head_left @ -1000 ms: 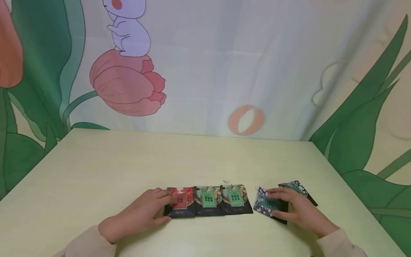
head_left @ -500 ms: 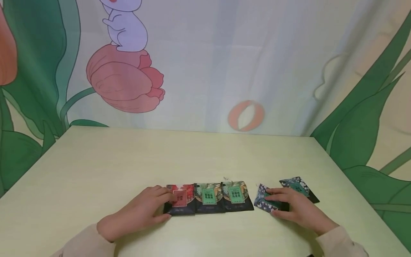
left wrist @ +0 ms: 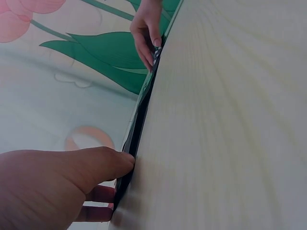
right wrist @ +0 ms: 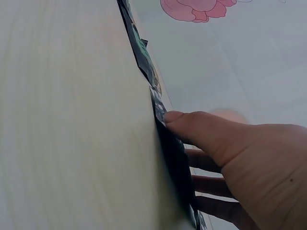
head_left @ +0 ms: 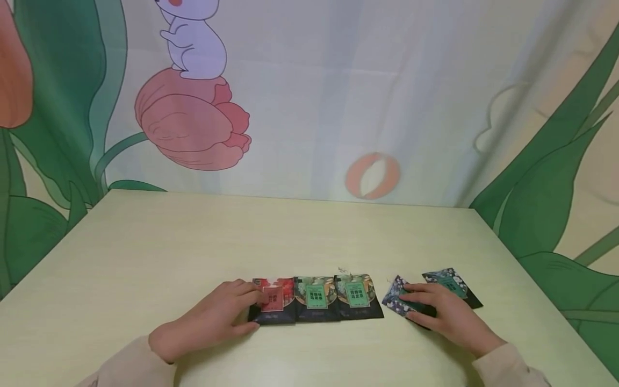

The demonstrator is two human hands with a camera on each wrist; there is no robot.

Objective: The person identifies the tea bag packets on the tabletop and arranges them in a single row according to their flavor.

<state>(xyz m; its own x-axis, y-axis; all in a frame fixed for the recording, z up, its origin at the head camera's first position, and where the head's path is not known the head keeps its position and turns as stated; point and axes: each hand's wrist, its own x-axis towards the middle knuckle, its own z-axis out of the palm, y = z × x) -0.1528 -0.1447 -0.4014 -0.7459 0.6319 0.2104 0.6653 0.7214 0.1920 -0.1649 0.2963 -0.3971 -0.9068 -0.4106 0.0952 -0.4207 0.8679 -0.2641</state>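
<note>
Near the table's front, a red tea sachet (head_left: 284, 293) and two green tea sachets (head_left: 316, 296) (head_left: 358, 296) lie flat in a row, edges touching. My left hand (head_left: 213, 318) rests its fingers on the red sachet; its thumb (left wrist: 112, 163) touches the near edge. To the right of the row, my right hand (head_left: 447, 314) holds a blue flowered tea sachet (head_left: 395, 306) between thumb and fingers. That sachet sits at a slant, partly covered by the hand. Behind the right hand lies a second blue flowered sachet (head_left: 447, 280), also slanted.
The pale wooden table (head_left: 193, 242) spreads behind the sachets. At its back edge hangs a cloth (head_left: 290, 107) printed with flowers, leaves and a rabbit. A small gap separates the row from the held blue sachet.
The blue sachet under my right hand has turned a little, and its corner now points more toward the row. My left hand and the row keep their places; the head view shifted slightly.
</note>
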